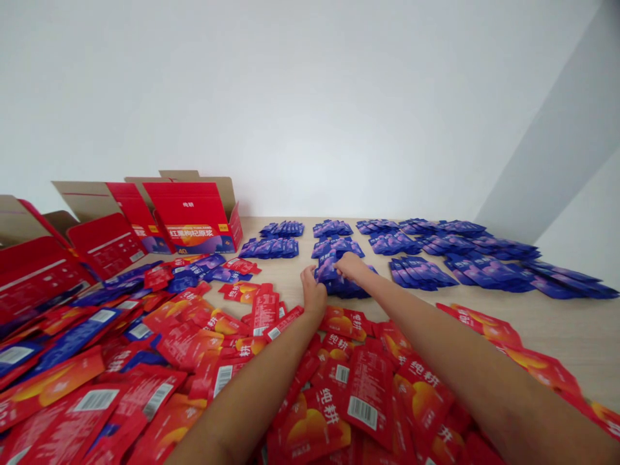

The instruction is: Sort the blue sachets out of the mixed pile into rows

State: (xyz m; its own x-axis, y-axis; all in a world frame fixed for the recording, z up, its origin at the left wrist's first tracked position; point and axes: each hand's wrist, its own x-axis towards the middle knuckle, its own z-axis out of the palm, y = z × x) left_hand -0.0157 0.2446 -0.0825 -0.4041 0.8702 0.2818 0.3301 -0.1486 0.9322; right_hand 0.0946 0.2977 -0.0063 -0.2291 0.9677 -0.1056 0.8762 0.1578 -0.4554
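Both my arms reach forward over a wooden table (557,323). My left hand (312,294) rests against the left side of a row of purple sachets (346,286), fingers curled onto it. My right hand (351,266) lies on top of the same row, fingers bent down over the packets and gripping them. Under my forearms spreads a loose heap of red sachets (358,387) printed with white characters and barcodes.
Several neat rows of purple sachets (421,271) line the far half of the table. Open red cardboard boxes (198,219) stand at the far left. Mixed red and purple sachets (97,323) pile up on the left. A white wall rises behind.
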